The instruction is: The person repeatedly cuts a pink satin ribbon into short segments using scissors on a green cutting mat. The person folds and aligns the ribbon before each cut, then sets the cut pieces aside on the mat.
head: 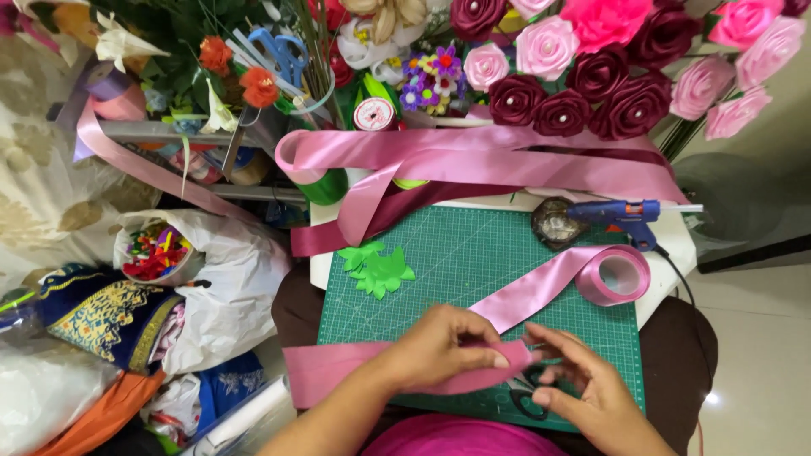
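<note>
Pink ribbon (pixel 338 370) lies flat across the near edge of the green cutting mat (pixel 473 253), and both hands meet on its folded end. The left hand (pixel 439 346) comes in from below, palm down, with its fingers curled and pinched onto the ribbon strip, thumb tip pressing the fold. The right hand (pixel 583 384) sits just beside it, palm turned partly up, with fingers loosely spread and the fingertips touching the ribbon's pointed end; its grip looks light rather than closed tight. Under the right hand a pair of black-handled scissors (pixel 524 401) rests on the mat, mostly hidden by the fingers. Beyond the hands, a second band of the same ribbon runs diagonally up to a ribbon roll (pixel 617 274) standing on the mat's far right corner. Farther off past that roll lies a blue glue gun (pixel 621 214) on the white desk (pixel 676 241), beside a small dark dish (pixel 553 224). To the far left of the left hand, green paper leaves (pixel 380 270) sit on the mat. Well beyond everything, wide pink ribbon loops (pixel 473 160) and a bank of satin roses (pixel 591 76) in pink and maroon crowd the far edge.
</note>
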